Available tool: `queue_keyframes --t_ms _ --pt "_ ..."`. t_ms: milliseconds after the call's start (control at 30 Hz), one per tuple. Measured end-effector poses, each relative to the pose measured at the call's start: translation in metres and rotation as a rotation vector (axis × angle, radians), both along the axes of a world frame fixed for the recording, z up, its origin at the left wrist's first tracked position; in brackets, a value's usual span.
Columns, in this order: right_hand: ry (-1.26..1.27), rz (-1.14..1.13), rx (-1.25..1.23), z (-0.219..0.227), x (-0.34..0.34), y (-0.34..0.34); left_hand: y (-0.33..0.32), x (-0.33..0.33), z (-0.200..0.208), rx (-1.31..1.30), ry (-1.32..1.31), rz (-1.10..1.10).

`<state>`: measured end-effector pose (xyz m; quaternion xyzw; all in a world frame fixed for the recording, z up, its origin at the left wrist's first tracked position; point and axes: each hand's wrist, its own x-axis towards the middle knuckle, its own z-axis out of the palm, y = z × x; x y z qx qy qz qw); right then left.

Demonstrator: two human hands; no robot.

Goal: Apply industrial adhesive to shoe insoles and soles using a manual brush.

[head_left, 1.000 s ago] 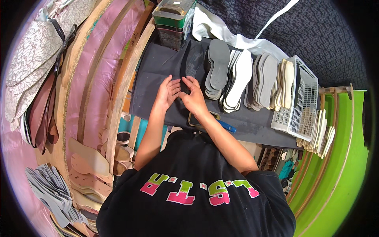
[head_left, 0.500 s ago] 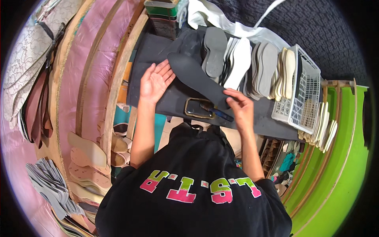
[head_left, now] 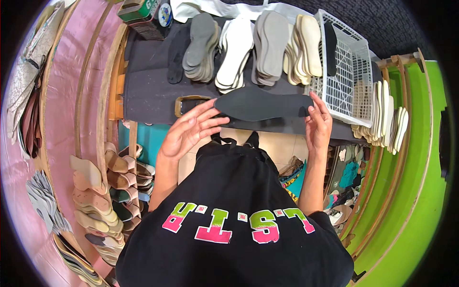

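A black shoe insole (head_left: 260, 105) is held out almost level over the near edge of the dark-covered table. Its narrower end is pinched between the thumb and fingers of my right hand (head_left: 319, 122). At the wider end is my left hand (head_left: 191, 131), palm turned up and fingers spread, the fingertips at or just beside the insole's edge; whether they touch it is hard to tell. A small rectangular tray (head_left: 179, 106) with a yellowish rim sits behind my left fingers, partly hidden by them.
Beyond the insole stand stacks of insoles: dark grey (head_left: 200, 45), white (head_left: 235, 52), light grey (head_left: 271, 45) and cream (head_left: 306, 48). A white plastic basket (head_left: 351, 71) is at the right. A green-and-dark can (head_left: 143, 21) stands at the far left. Wooden shelf rails flank both sides.
The insole has swung from a diagonal to nearly level. My left hand is now lower, with its fingertips by the wide end. The view has shifted, and the tray's brush is out of sight.
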<state>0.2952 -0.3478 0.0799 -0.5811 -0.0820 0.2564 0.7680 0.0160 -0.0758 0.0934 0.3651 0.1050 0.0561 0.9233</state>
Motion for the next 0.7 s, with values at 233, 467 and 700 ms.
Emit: queue_keyframes --t_ms 233,467,700 --pt "0.129 0.079 -0.162 -0.058 0.012 -0.066 -0.082 -0.002 -0.046 -0.116 0.246 0.073" --pt "-0.29 0.344 -0.495 -0.129 0.024 -0.052 -0.112 0.025 -0.136 -0.156 0.436 0.492" --pt "-0.616 0.456 -0.701 -0.116 0.018 -0.032 -0.113 0.04 -0.149 -0.089 0.386 0.689"
